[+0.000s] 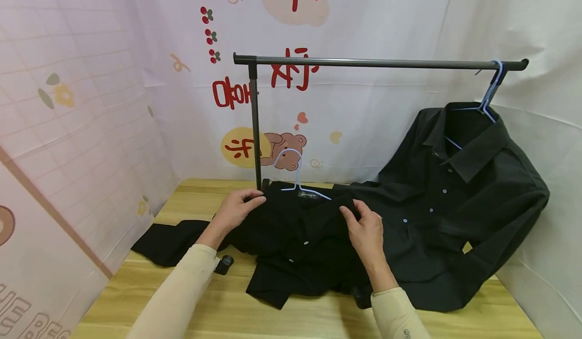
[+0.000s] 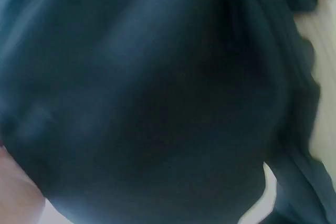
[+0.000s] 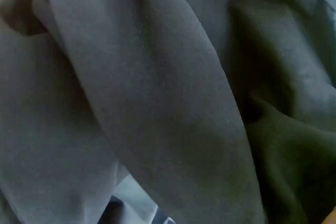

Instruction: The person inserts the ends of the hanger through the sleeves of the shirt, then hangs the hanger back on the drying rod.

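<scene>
A black shirt [image 1: 313, 258] with pale buttons is bunched up low over the table in the head view. A light-blue hanger [image 1: 297, 172] pokes out of its collar, hook upward, with part of one arm showing; cloth hides the rest. My left hand [image 1: 234, 211] pinches the shirt near its left shoulder between thumb and fingers. On the other side, my right hand [image 1: 367, 230] pinches the cloth near the right shoulder. Dark fabric [image 2: 157, 103] fills most of the left wrist view. Folded cloth [image 3: 157, 98] takes up the right wrist view.
A grey rack bar [image 1: 364, 63] on a dark post [image 1: 255, 127] spans the back. At its right end hangs another black shirt [image 1: 459, 212] on a blue hanger [image 1: 490, 94], its lower part spread over the wooden table [image 1: 318, 324]. A dark rack foot [image 1: 224, 264] sits by my left forearm.
</scene>
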`<state>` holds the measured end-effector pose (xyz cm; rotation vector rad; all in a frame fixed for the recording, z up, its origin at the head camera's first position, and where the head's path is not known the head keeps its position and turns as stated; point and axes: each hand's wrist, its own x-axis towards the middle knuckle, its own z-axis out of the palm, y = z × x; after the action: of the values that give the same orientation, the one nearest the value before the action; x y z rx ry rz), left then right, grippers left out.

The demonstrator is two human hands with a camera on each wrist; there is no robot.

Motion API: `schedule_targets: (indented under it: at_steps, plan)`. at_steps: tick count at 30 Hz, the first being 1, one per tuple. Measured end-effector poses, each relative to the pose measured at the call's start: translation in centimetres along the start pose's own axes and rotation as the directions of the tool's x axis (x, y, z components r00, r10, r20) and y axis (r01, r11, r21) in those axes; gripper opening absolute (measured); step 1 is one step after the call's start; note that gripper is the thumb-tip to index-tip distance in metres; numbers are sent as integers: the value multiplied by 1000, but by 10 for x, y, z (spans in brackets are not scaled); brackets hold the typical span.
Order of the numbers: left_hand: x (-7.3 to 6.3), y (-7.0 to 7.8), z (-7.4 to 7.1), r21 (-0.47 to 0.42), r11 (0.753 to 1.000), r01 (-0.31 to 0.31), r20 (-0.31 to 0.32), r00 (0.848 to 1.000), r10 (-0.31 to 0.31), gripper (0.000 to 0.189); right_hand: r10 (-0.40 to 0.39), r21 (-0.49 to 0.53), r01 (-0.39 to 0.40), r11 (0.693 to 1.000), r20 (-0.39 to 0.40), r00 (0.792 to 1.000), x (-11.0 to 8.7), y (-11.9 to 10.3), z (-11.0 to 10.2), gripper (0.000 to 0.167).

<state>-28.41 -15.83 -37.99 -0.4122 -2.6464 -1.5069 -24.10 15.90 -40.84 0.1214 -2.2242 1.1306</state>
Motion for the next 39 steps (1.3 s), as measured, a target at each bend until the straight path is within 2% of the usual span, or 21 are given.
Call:
schedule_targets:
  at_steps: [4,6,9,13,16,18,26,34,39]
  plan:
    - [-3,-13,-11,42,999,-1,-25,1000,2,25,96,43,-98,994,34,995,1,3,-3,27]
    - [-4,-17,-14,53,999,-13,-26,1000,14,24,120,40,-122,992,53,991,1,4,-3,27]
    - [-5,-18,-15,45,999,-9,-45,999,11,23,114,18,-116,993,83,990,1,3,-2,27]
    - [-8,-15,-14,25,999,-20,-61,998,21,22,50,-10,-49,999,116,992,1,0,1,24]
    - [-9,-15,-13,23,999,-35,-53,998,37,20,30,-18,-29,999,101,994,0,-2,2,21]
    - [-9,-16,-12,19,999,-38,-42,998,38,20,43,-20,-42,999,77,996,-1,-3,2,21]
    - [-13,-33,-23,-15,997,71,-49,996,-71,34,132,18,-132,991,-46,990,-2,2,0,21]
    - [-16,-46,-39,-75,991,114,-83,989,-120,44,170,25,-169,985,-61,983,0,3,-1,24]
    - [-19,-55,-53,-118,981,155,-143,975,-171,43,202,13,-202,979,-70,977,1,6,-2,24]
